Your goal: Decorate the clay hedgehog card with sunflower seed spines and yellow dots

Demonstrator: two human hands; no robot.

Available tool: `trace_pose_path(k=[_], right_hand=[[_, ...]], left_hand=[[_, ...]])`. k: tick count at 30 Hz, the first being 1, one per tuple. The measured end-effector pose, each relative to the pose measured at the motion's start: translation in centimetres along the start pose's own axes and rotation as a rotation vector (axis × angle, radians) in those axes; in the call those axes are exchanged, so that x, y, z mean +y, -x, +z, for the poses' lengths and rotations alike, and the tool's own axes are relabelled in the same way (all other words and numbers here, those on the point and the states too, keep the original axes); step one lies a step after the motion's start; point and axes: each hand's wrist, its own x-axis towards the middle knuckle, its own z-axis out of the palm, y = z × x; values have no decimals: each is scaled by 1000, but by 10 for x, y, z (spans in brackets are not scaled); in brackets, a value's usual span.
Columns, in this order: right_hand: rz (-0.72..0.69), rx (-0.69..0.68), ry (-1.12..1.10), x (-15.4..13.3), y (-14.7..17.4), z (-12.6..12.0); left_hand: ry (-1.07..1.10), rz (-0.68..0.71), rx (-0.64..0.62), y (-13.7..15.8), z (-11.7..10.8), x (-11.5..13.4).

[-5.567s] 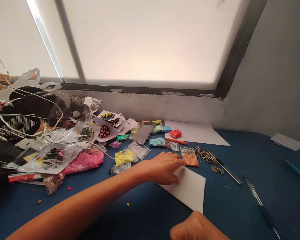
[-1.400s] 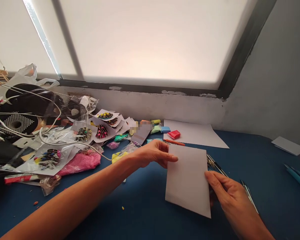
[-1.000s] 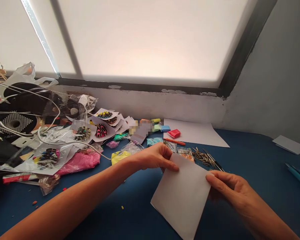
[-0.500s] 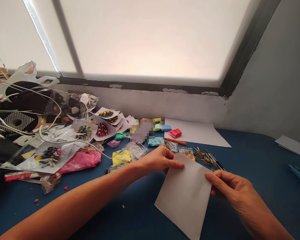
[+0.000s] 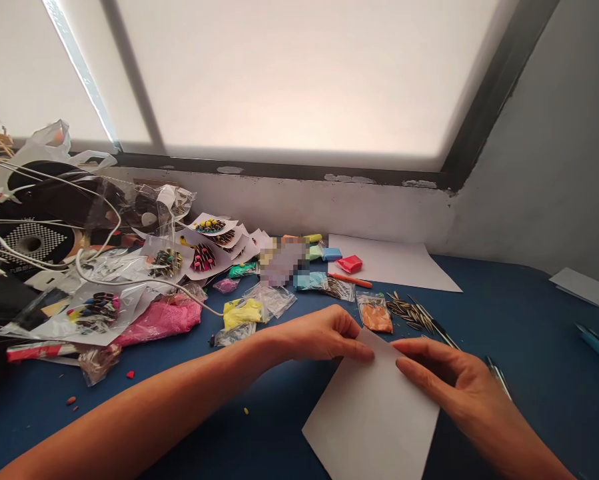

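Observation:
A folded sheet of white paper [image 5: 374,417] is held tilted above the blue table. My left hand [image 5: 329,333] pinches its top corner, thumb lying on the face and the other fingers behind. At the upper right edge, my right hand [image 5: 444,373] grips the same paper between thumb and index finger; the rest of its fingers are partly hidden. Just beyond the paper lie a small bag of orange clay [image 5: 376,315] and a pile of striped sunflower seeds [image 5: 406,312], with thin tools [image 5: 434,323] beside them.
Bagged clay in yellow [image 5: 242,312] and pink [image 5: 164,321] sits to the left, near seed-covered paper pieces [image 5: 204,257] and a white cable [image 5: 129,280]. A large white sheet [image 5: 399,263] lies at the back with a red clay packet [image 5: 350,264]. Folded paper [image 5: 584,285] rests far right.
Both hands have moved slightly down with the paper, the left also rightward. My right hand has closed in toward the left along the edge. The orange clay bag is now more exposed.

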Motion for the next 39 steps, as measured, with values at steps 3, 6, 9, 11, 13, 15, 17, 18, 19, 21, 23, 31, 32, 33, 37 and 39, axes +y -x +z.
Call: trace_pose_path(k=[3,6,9,11,13,15,17,18,19,21,23,31,32,33,37,39], right_hand=[[26,-25,-17,3,1,1],[42,-26,-11,4,2,0],[32,-53,24,5,0,-2],[32,-49,38,7,-1,-2],[27,-24,42,7,-1,-2],[12,2,36,6,-1,-2],[-7,1,29,4,-1,-4],[-15,-10,27,3,-1,-5],[-21,-29,29,2,-2,-6],[-33,-95,42,1,-3,-9],[-30,-164,54,1,-4,-12],[14,-137,-9,9,-8,-9],[20,-131,-10,10,-9,-9],[26,-126,-9,10,-10,-8],[45,-100,-6,13,-13,-8],[50,-91,-23,14,-13,-7]], left_hand=[[-25,-11,6,1,1,1],[-18,-4,16,1,1,0],[25,11,-5,0,1,-1],[60,22,-12,0,2,-2],[81,34,-4,-1,3,-2],[91,49,21,-1,3,-3],[103,71,48,-1,0,-4],[109,82,55,-2,-2,-5],[111,90,56,-2,-5,-5],[111,96,47,-2,-10,-6],[101,96,43,-2,-14,-7],[75,89,62,-2,-16,-7],[64,92,61,-2,-16,-7],[48,94,63,-2,-16,-6],[-48,89,111,0,-13,0],[-81,91,140,2,-12,4]])
